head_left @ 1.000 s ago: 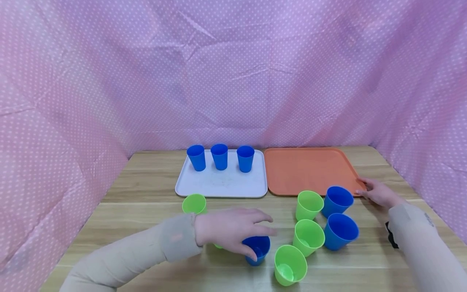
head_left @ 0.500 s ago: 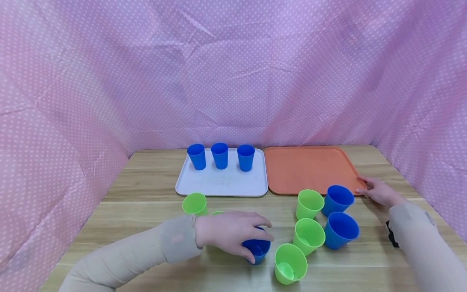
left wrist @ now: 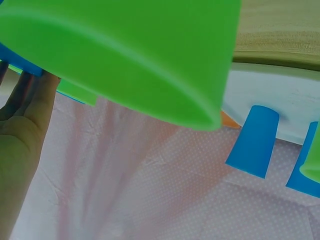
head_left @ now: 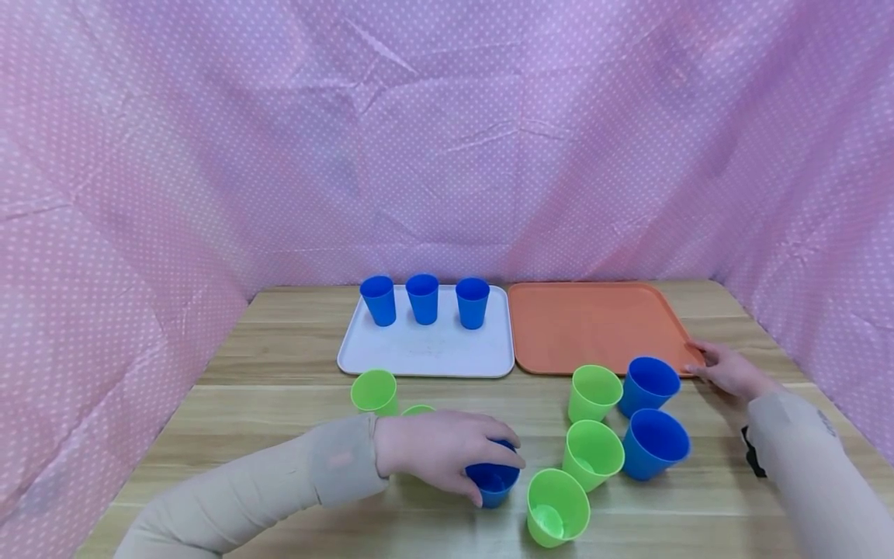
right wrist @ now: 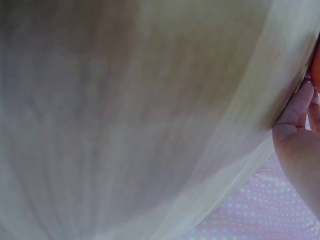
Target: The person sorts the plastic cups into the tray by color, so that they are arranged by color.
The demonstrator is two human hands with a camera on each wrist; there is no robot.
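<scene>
In the head view my left hand curls over a blue cup standing on the table, thumb on its near side and fingers on its far side. A green cup is mostly hidden behind this hand; another green cup stands farther back. One green cup fills much of the left wrist view, with fingers against blue at the left edge. At the right, my right hand holds the near right corner of the orange tray between thumb and fingers.
A white tray bears three blue cups along its far side, left of the orange tray. Right of my left hand stand three green cups and two blue cups. A pink dotted cloth surrounds the table.
My left hand has lowered slightly and its fingers and thumb have closed onto the blue cup. The right hand stays at the orange tray's corner.
</scene>
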